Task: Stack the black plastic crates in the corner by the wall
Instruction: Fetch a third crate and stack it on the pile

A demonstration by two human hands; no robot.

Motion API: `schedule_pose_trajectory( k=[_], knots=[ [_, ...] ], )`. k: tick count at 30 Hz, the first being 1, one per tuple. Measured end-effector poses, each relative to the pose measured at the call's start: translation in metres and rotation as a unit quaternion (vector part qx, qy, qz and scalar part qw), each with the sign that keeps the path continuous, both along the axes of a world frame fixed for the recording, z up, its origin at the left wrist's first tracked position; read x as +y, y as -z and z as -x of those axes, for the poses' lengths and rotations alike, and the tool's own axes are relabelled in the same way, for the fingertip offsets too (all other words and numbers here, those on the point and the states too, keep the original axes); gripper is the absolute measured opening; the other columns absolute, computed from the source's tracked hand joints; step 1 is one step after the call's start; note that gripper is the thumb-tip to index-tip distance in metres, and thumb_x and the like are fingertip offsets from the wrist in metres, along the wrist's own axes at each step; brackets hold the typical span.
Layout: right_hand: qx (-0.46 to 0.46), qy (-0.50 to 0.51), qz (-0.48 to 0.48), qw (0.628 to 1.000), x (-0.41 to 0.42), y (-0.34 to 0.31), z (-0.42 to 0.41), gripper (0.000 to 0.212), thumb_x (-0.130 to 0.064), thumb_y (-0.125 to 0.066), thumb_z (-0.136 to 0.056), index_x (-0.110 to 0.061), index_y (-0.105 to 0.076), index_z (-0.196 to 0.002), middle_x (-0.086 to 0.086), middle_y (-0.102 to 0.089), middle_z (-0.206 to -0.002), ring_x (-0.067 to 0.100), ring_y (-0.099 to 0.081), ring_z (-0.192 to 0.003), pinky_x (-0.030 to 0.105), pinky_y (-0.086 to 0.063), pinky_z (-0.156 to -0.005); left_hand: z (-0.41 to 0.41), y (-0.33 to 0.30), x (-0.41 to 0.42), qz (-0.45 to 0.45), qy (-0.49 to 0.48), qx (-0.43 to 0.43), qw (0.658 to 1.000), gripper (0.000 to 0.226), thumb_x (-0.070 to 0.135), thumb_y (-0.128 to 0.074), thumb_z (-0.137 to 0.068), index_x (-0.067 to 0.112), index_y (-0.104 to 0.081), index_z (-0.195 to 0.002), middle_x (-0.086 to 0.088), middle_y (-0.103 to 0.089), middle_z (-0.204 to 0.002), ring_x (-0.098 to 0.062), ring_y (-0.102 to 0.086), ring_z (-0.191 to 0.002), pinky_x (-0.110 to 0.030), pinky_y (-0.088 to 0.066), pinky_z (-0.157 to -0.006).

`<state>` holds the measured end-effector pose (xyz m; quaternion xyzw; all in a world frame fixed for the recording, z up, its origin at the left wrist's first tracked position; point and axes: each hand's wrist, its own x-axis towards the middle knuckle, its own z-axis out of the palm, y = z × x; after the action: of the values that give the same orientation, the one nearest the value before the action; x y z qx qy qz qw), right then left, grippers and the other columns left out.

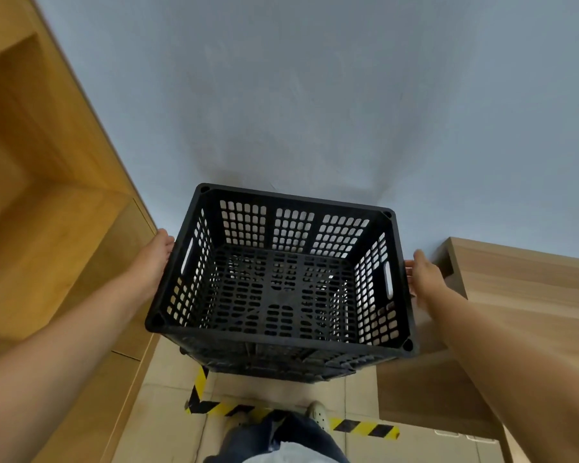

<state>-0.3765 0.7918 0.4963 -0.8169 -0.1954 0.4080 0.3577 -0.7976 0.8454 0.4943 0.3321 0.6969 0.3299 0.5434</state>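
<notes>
Centrally in the head view, the black crate [278, 279] sat atop another crate [274, 365] by the wall [315, 95]. The left hand [156, 259] lay flat against its side; the right hand [423, 279] was spread, apparently just clear. Risk: misaligned rims could topple the stack.

No readable text, labels, brands or numbers anywhere in view. Only marking: yellow-and-black hazard-stripe tape [291, 416] on the floor [168, 412], running in an L shape below the black crate [281, 279]. Crate itself shows no lettering.
</notes>
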Motion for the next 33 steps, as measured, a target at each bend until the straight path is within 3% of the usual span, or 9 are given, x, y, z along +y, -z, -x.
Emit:
schedule_pose_trajectory(
  k=[2, 4, 7, 10, 12, 18, 22, 27, 33],
  knots=[
    [-0.047, -0.032, 0.003, 0.998, -0.006, 0.009, -0.003, 0.043, -0.038, -0.031, -0.094, -0.008, -0.061, -0.093, 0.023, -0.062, -0.105, 0.032, -0.057, -0.094, 0.049, -0.046, -0.094, 0.001, 0.007, -0.010, -0.026, 0.086, 0.102, 0.991, 0.029, 0.032, -0.024, -0.102, 0.023, -0.051, -0.108, 0.001, -0.054, -0.106, -0.015, -0.053, -0.088, -0.031, -0.043, -0.076],
    [-0.093, -0.076, 0.013, 0.993, -0.017, 0.016, -0.004, 0.039, -0.034, -0.041, -0.092, -0.003, -0.059, -0.106, 0.025, -0.063, -0.109, 0.030, -0.059, -0.092, 0.053, -0.047, -0.094, 0.006, 0.020, -0.017, -0.058, 0.133, 0.154, 0.977, 0.038, 0.022, -0.035, -0.100, 0.019, -0.037, -0.138, -0.005, -0.051, -0.128, -0.021, -0.053, -0.102, -0.035, -0.043, -0.082],
    [-0.103, -0.121, 0.028, 0.987, -0.040, 0.018, 0.009, 0.040, -0.024, -0.050, -0.092, -0.019, -0.046, -0.132, 0.011, -0.063, -0.110, 0.031, -0.064, -0.094, 0.051, -0.052, -0.087, 0.015, 0.036, -0.024, -0.078, 0.176, 0.178, 0.965, 0.064, 0.005, -0.043, -0.096, 0.025, -0.016, -0.150, -0.009, -0.045, -0.141, -0.020, -0.055, -0.099, -0.030, -0.044, -0.077],
    [-0.102, -0.135, 0.022, 0.985, -0.051, 0.019, 0.023, 0.052, -0.018, -0.049, -0.094, -0.025, -0.031, -0.142, 0.007, -0.057, -0.110, 0.026, -0.061, -0.090, 0.039, -0.053, -0.073, 0.017, 0.043, -0.025, -0.070, 0.172, 0.181, 0.966, 0.075, 0.000, -0.040, -0.095, 0.034, -0.004, -0.151, -0.006, -0.038, -0.148, -0.005, -0.046, -0.071, -0.021, -0.040, -0.061],
    [-0.107, -0.128, 0.014, 0.986, -0.052, 0.022, 0.025, 0.051, -0.019, -0.049, -0.095, -0.023, -0.030, -0.142, 0.010, -0.058, -0.111, 0.025, -0.059, -0.086, 0.038, -0.052, -0.073, 0.017, 0.043, -0.025, -0.062, 0.154, 0.167, 0.972, 0.074, 0.000, -0.039, -0.096, 0.034, -0.004, -0.151, -0.006, -0.035, -0.150, -0.004, -0.043, -0.068, -0.022, -0.039, -0.060],
    [-0.098, -0.116, 0.015, 0.988, -0.057, 0.023, 0.034, 0.055, -0.027, -0.044, -0.097, -0.022, -0.023, -0.147, 0.015, -0.052, -0.130, 0.028, -0.056, -0.097, 0.039, -0.046, -0.084, 0.024, 0.040, -0.029, -0.061, 0.147, 0.153, 0.975, 0.070, 0.002, -0.039, -0.097, 0.032, -0.007, -0.151, -0.006, -0.038, -0.148, -0.016, -0.050, -0.095, -0.022, -0.040, -0.065],
    [-0.105, -0.108, 0.018, 0.988, -0.063, 0.032, 0.042, 0.054, -0.030, -0.044, -0.097, -0.024, -0.022, -0.146, 0.016, -0.056, -0.124, 0.029, -0.057, -0.094, 0.043, -0.048, -0.085, 0.030, 0.040, -0.034, -0.061, 0.153, 0.148, 0.975, 0.069, 0.003, -0.038, -0.097, 0.033, -0.007, -0.151, -0.007, -0.039, -0.148, -0.017, -0.049, -0.102, -0.030, -0.043, -0.083],
    [-0.116, -0.105, 0.016, 0.988, -0.063, 0.036, 0.041, 0.052, -0.034, -0.043, -0.097, -0.025, -0.024, -0.145, 0.014, -0.057, -0.122, 0.028, -0.058, -0.096, 0.042, -0.049, -0.084, 0.028, 0.042, -0.033, -0.060, 0.159, 0.164, 0.972, 0.070, 0.003, -0.037, -0.098, 0.034, -0.004, -0.151, -0.006, -0.038, -0.148, -0.010, -0.050, -0.070, -0.022, -0.041, -0.056],
    [-0.151, -0.116, 0.026, 0.981, -0.063, 0.039, 0.044, 0.055, -0.038, -0.043, -0.096, -0.024, -0.022, -0.145, 0.008, -0.058, -0.107, 0.027, -0.060, -0.085, 0.040, -0.052, -0.072, 0.030, 0.052, -0.032, -0.048, 0.170, 0.207, 0.962, 0.073, 0.005, -0.036, -0.098, 0.038, 0.003, -0.150, -0.009, -0.030, -0.153, -0.013, -0.041, -0.052, -0.025, -0.037, -0.044]
  ],
)
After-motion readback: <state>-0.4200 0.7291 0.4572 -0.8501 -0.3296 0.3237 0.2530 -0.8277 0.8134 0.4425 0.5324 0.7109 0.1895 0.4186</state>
